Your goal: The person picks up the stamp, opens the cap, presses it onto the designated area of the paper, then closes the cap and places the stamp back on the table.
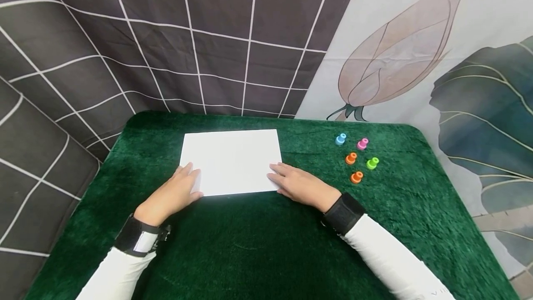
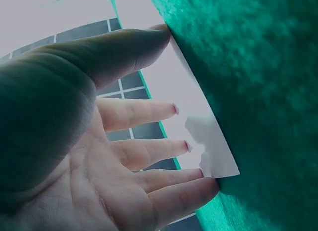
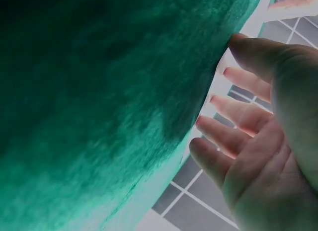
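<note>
Now at a white rectangular sheet, probably paper (image 1: 233, 161), lying flat on dark green plush cloth (image 1: 250, 244), left of five small bright plastic pegs (image 1: 351, 158). Touching its left near corner with the left hand (image 1: 176, 189), its right edge with the right hand (image 1: 304, 185), fingers spread on both, without a visible pinch. Careful: could skew under uneven pressure, could buckle if pushed inward!
</note>
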The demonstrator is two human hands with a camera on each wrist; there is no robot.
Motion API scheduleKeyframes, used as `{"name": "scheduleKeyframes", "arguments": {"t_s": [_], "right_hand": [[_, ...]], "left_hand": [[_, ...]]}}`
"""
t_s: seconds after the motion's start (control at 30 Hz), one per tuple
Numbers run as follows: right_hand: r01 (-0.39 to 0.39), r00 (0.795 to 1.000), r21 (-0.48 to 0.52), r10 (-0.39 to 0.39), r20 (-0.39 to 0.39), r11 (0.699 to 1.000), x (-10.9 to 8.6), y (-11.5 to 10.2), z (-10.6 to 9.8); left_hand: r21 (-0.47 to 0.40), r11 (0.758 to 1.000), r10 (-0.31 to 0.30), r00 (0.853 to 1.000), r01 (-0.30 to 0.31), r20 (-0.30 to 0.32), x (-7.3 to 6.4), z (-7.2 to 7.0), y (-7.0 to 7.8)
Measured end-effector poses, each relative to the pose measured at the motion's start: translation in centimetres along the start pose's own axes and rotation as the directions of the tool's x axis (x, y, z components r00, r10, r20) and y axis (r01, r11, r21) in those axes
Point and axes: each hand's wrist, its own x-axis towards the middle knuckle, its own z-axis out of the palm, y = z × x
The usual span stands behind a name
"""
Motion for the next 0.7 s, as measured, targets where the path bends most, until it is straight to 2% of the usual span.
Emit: {"name": "scheduleKeyframes", "arguments": {"t_s": [0.27,0.53,0.7], "right_hand": [[-0.008,0.999,-0.005,0.008,-0.035,1.0,-1.0,0.4,0.0],[-0.03,1.0,0.065,0.03,-0.008,0.997,-2.3,1.0,0.1],[-0.037,0.999,0.047,0.039,-0.036,0.998,-3.7,1.3,0.1]], "left_hand": [[0.015,0.999,0.028,1.0,-0.028,-0.003,0.8,0.4,1.2],[0.027,0.999,0.045,0.999,-0.045,0.025,1.8,0.9,2.6],[0.032,0.997,0.069,0.996,-0.071,0.05,2.7,1.1,3.5]]}}
